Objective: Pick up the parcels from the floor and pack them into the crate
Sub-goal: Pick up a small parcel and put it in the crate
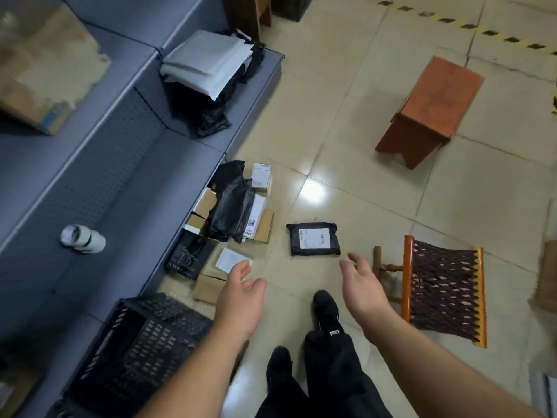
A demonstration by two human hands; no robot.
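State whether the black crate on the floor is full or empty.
Empty as far as visible: the black crate shows only its bare mesh bottom, no parcels inside.

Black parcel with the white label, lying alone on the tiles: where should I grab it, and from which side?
The black parcel lies flat, label up, apart from the pile, with bare floor all round. Probably best taken by its near edge, coming from above: fingers under, thumb on top. The right hand hovers open just short of that edge; the left hand is open too.

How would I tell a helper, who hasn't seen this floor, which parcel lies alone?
Start at the grey shelving and its parcel heap. Right of the heap, alone on bare tile, lies the black parcel, flat, with a white label on top.
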